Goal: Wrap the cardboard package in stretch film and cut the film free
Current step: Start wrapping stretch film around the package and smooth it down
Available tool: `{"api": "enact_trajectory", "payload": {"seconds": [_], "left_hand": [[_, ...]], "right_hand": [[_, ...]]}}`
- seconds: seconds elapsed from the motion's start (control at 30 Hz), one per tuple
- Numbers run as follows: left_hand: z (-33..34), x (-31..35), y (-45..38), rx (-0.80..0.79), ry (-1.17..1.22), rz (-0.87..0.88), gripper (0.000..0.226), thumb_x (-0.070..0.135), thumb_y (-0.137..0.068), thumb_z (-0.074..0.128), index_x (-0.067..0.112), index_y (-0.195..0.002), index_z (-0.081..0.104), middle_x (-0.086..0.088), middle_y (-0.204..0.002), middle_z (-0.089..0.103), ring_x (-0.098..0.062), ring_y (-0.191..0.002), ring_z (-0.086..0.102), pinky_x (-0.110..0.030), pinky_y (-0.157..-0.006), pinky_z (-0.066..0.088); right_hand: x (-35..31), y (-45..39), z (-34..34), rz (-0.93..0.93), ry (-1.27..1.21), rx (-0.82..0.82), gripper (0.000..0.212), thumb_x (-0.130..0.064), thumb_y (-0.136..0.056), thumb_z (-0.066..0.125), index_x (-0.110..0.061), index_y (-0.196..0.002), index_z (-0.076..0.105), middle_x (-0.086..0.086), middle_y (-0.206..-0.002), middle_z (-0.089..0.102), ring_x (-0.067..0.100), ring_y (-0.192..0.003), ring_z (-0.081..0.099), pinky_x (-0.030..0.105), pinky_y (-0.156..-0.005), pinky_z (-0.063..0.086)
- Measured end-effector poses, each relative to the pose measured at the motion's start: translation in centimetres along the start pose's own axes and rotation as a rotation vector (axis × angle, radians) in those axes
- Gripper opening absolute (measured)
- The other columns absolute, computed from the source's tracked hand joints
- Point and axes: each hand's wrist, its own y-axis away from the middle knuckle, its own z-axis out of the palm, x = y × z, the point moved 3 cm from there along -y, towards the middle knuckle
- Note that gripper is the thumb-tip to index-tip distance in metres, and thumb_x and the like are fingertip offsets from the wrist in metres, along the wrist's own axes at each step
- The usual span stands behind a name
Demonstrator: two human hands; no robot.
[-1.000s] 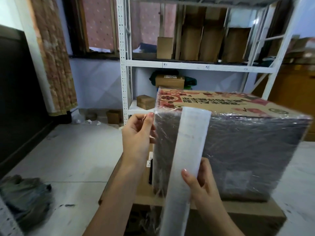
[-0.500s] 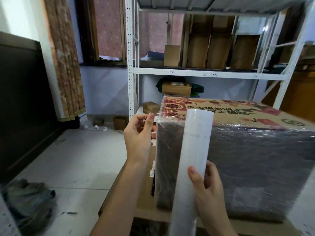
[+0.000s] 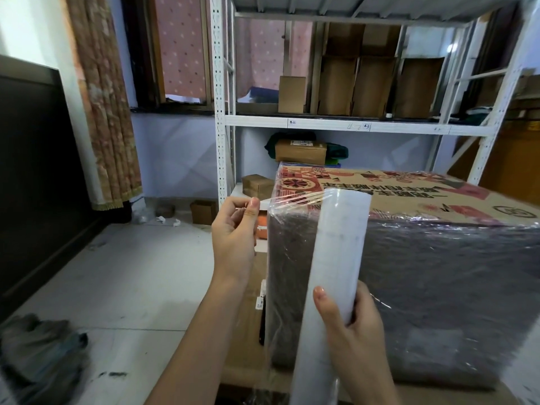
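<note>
A large cardboard package with a printed red-and-brown top stands on a flat cardboard base; its sides are covered in shiny stretch film. A white roll of stretch film stands nearly upright against the package's front left corner. My right hand grips the roll near its lower part. My left hand is left of the package's top corner and pinches a stretched strand of film that runs from the fingers to the top of the roll.
A white metal shelf rack with brown boxes stands right behind the package. Small boxes and scraps lie on the pale tiled floor at the left. A dark cloth heap lies at lower left, a dark panel along the left wall.
My left hand has drawn the film's top edge leftward into a thin stretched strand from the roll. The view has shifted so the package sits lower in the frame. My right hand still grips the roll.
</note>
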Motion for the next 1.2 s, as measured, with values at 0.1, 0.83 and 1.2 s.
{"api": "enact_trajectory", "payload": {"seconds": [0.1, 0.83, 1.2], "left_hand": [[0.3, -0.5, -0.2, 0.011, -0.005, -0.001, 0.016, 0.013, -0.098, 0.048, 0.011, -0.083, 0.051, 0.006, -0.06, 0.045, 0.002, -0.041, 0.046, -0.007, -0.04, 0.033], [-0.1, 2.0, -0.9, 0.26, -0.539, 0.47, 0.013, 0.005, -0.095, 0.047, 0.006, -0.094, 0.06, 0.0, -0.092, 0.058, -0.014, -0.087, 0.053, -0.01, -0.074, 0.04], [2.8, -3.0, 2.1, -0.232, -0.726, 0.704, 0.053, 0.042, -0.101, 0.022, 0.022, -0.15, 0.019, 0.002, -0.155, 0.025, 0.004, -0.143, 0.004, -0.034, -0.116, 0.022]], "right_hand": [[0.1, 0.0, 0.0, -0.001, 0.069, 0.043, 0.059, -0.07, -0.049, 0.066, -0.033, -0.093, 0.057, -0.014, -0.088, 0.068, 0.001, -0.08, 0.064, 0.031, -0.074, 0.053], [0.1, 0.1, 0.6, 0.032, 0.184, 0.027, 0.056, -0.069, -0.049, 0.059, -0.041, -0.094, 0.041, -0.016, -0.093, 0.057, 0.007, -0.084, 0.061, 0.042, -0.079, 0.053], [0.0, -0.1, 0.3, 0.004, 0.145, 0.014, 0.064, -0.068, -0.044, 0.058, -0.033, -0.096, 0.043, -0.016, -0.095, 0.059, -0.003, -0.079, 0.061, 0.016, -0.058, 0.049]]}}
